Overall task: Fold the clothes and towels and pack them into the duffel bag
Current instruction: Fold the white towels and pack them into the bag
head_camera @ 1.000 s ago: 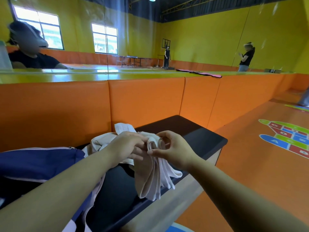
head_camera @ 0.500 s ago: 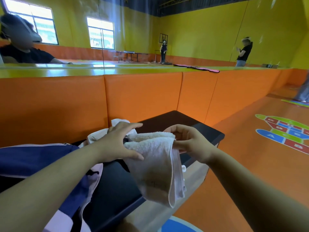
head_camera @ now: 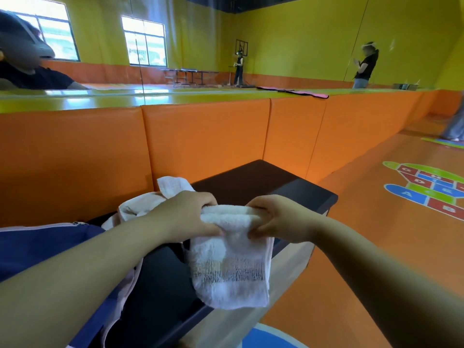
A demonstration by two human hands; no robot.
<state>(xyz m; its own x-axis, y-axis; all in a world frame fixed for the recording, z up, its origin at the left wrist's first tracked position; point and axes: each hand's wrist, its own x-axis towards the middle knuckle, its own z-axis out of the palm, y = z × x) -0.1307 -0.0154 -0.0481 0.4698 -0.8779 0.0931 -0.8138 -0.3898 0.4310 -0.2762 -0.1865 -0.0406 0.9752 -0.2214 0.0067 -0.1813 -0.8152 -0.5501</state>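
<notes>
Two bare hands hold a folded white towel (head_camera: 231,267) above a dark table (head_camera: 263,182).
The left hand (head_camera: 185,214) and right hand (head_camera: 278,219) each grasp one end of the towel's folded top edge, fingers curled round it. The rest hangs down past the table's right edge. A blue duffel bag (head_camera: 37,247) lies at the near left, with a pale cloth (head_camera: 140,204) heaped just beyond the left hand. An orange padded wall (head_camera: 200,139) stands behind.

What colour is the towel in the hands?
The towel is white, with a faint greyish band low down; head view.
</notes>
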